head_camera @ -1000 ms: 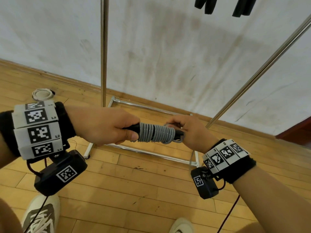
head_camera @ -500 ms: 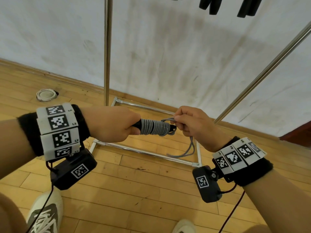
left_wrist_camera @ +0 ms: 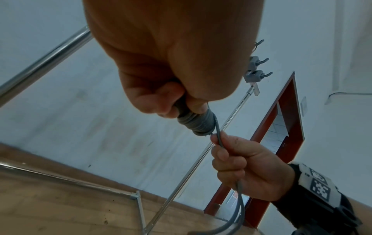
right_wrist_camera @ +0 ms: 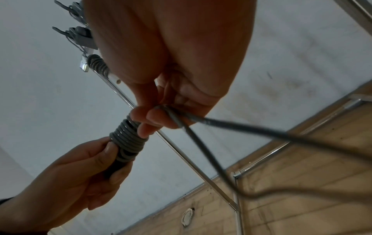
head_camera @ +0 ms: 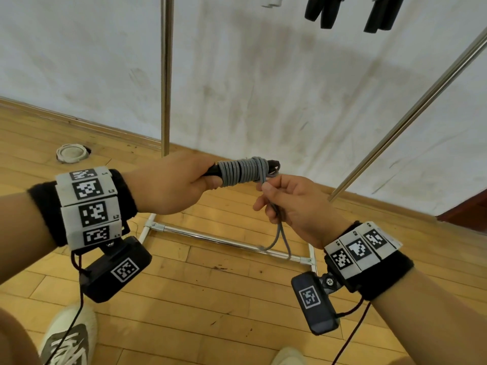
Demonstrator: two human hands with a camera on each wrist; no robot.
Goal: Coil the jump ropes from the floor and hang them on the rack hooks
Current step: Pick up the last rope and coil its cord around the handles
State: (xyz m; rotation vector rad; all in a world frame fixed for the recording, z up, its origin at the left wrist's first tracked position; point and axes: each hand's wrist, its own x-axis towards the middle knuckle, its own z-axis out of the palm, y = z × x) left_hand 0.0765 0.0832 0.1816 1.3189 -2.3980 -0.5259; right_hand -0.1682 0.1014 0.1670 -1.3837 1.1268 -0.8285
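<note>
1. My left hand [head_camera: 168, 185] was clenched around the black handles [head_camera: 212, 171] of the grey cord jump rope [head_camera: 243, 169], held roughly level in front of me, above the floor.
2. The rope sat in tight turns around the handles; the coil [right_wrist_camera: 128, 139] butted against my left thumb and forefinger.
3. My right hand [head_camera: 295, 204] was just right of the coil, fingers curled round the loose end of the cord [left_wrist_camera: 219, 139] where it left the wrap.
4. Below my right fist a doubled loop of cord [head_camera: 280, 241] hung slack; in the head view it overlapped the near base bar of the rack.
5. The chrome tube garment rack [head_camera: 166, 75] stood on the far side of my hands against the scuffed white wall [head_camera: 263, 88]: one upright far left, one slanting up to the right.
6. Grey clip hooks [left_wrist_camera: 256, 63] were on the top rail. Another coiled grey rope [right_wrist_camera: 98, 65] showed up by that rail; how it was attached, I couldn't tell.
7. Two pairs of black handles [head_camera: 322, 11] hung at the top edge of the head view.
8. A white round floor fitting [head_camera: 71, 153] sat in the light wooden plank floor [head_camera: 210, 299], far left.
9. My two pale sneakers [head_camera: 68, 338] were at the near edge.
</note>
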